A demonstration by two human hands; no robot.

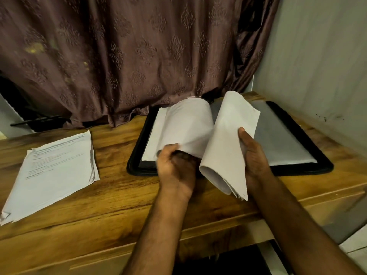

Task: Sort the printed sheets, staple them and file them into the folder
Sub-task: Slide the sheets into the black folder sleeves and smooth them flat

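The left hand [175,169] curls around lifted pages while the right hand [252,155] pinches a bent-back sheaf [228,143] over the open folder [309,167], seemingly parting pages for filing; printed sheets [57,167] wait at nine o'clock.

On the desk [123,187] before you, a stack of sheets [57,167] lies to the left. The open folder [297,165] lies to the right, against the curtain [139,56] behind it. Your hands hold curled sheets [228,139] over the folder's near edge, with the wall [317,56] on the right.
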